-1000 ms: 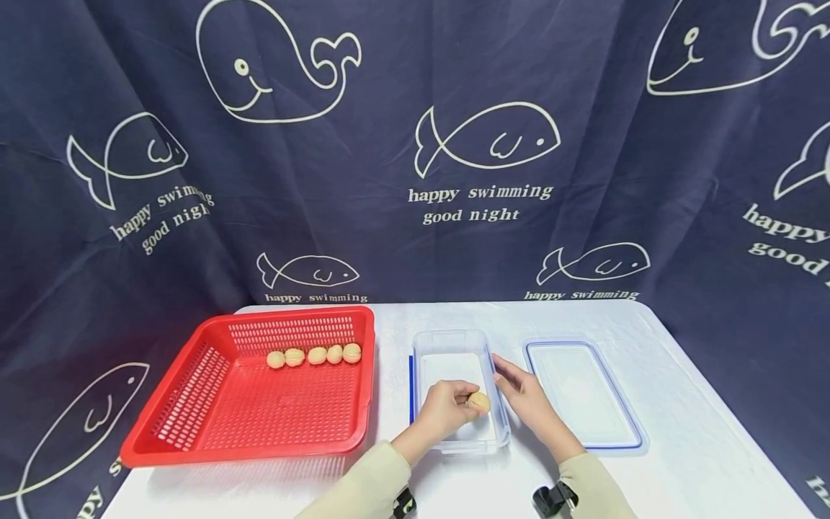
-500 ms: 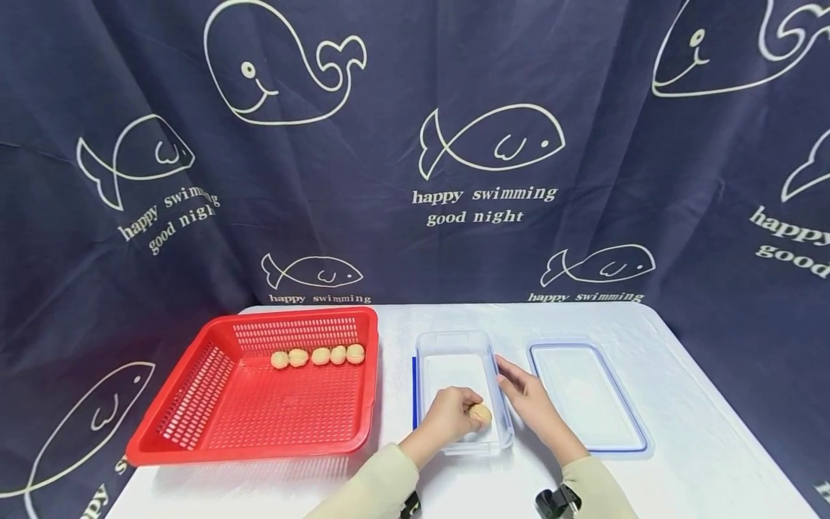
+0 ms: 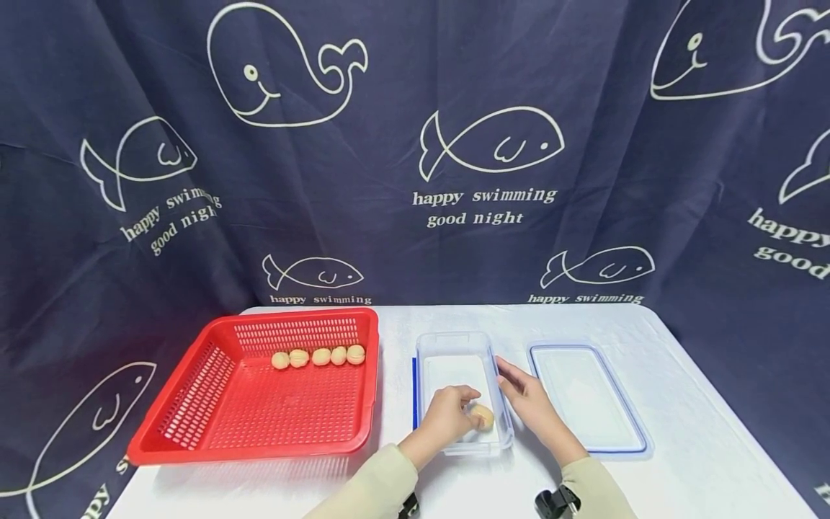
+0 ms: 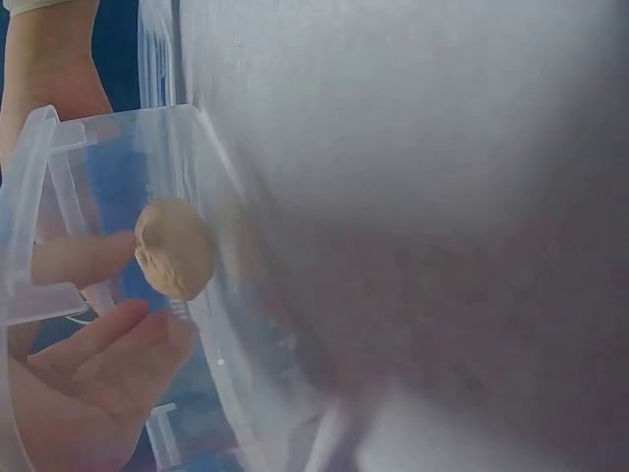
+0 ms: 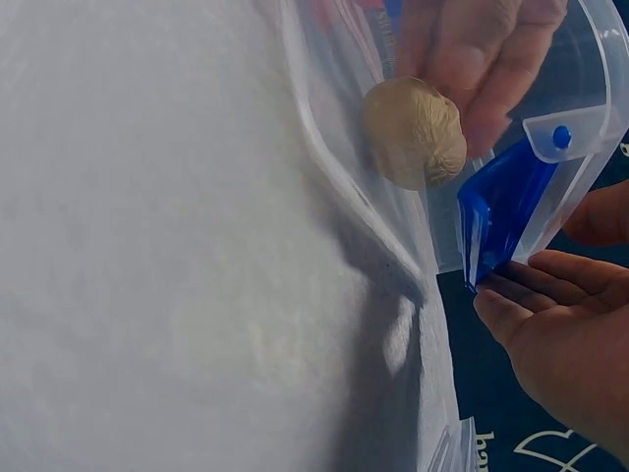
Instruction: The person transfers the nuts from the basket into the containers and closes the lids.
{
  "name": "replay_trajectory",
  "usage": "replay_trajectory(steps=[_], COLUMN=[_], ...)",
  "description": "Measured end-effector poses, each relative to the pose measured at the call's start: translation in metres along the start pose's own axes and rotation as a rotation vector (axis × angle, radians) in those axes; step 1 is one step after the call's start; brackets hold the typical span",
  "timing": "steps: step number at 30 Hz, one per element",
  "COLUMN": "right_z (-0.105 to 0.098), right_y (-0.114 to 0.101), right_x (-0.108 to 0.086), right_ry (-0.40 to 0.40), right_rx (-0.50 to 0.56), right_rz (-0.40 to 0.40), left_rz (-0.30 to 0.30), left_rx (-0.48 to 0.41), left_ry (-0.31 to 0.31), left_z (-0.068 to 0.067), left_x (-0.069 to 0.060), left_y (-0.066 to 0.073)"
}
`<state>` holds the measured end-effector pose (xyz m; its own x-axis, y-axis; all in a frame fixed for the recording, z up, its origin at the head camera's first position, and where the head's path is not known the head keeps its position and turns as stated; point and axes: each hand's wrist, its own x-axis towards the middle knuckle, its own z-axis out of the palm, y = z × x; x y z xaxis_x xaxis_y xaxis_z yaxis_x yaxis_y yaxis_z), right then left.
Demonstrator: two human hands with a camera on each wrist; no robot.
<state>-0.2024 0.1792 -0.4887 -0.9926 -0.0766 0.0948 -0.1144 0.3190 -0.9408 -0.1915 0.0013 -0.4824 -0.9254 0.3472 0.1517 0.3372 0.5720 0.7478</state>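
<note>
A walnut [image 3: 483, 417] sits on the floor of the clear plastic box [image 3: 454, 337], near its front right corner. My left hand [image 3: 446, 412] reaches into the box with thumb and index finger parted around the walnut. In the left wrist view the walnut [image 4: 177, 250] has a fingertip against or very near its side; firm contact is hard to judge. Outside the right wall, my right hand [image 3: 533, 404] rests its fairly straight fingers on the box. The right wrist view shows those fingers at a blue side flap [image 5: 506, 211].
At the left stands a red perforated basket [image 3: 279, 411] with several walnuts [image 3: 321, 357] lined up along its back wall. A clear lid with a blue seal [image 3: 583, 400] lies right of the box. A dark patterned curtain [image 3: 389, 144] hangs behind the white table [image 3: 506, 321].
My left hand has lowered the walnut toward the box's front right corner, and its index finger has lifted off. My right hand has stayed at the box's right wall.
</note>
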Motion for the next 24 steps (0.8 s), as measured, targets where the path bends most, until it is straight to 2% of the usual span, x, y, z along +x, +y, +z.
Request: replay_trajectory(steps=[5,9,19,24], right_z=[0.001,0.001,0.003,0.002], right_y=[0.000,0.002,0.006,0.006], right_x=[-0.001,0.000,-0.001,0.001], right_ry=[-0.002,-0.003,0.040,0.014], right_rx=[0.000,0.006,-0.035,-0.021], right_rz=[0.012,0.004,-0.123,-0.048], left_rz=[0.045,0.089,0.224,0.269], left_rx=[0.020,-0.016,-0.139,-0.199], left_ry=[0.037,0.043,-0.021,-0.033], left_z=[-0.004,-0.014,-0.053,-0.079], left_x=[-0.002,-0.003,-0.011,-0.012], left_y=[0.004,0.015,0.059,0.075])
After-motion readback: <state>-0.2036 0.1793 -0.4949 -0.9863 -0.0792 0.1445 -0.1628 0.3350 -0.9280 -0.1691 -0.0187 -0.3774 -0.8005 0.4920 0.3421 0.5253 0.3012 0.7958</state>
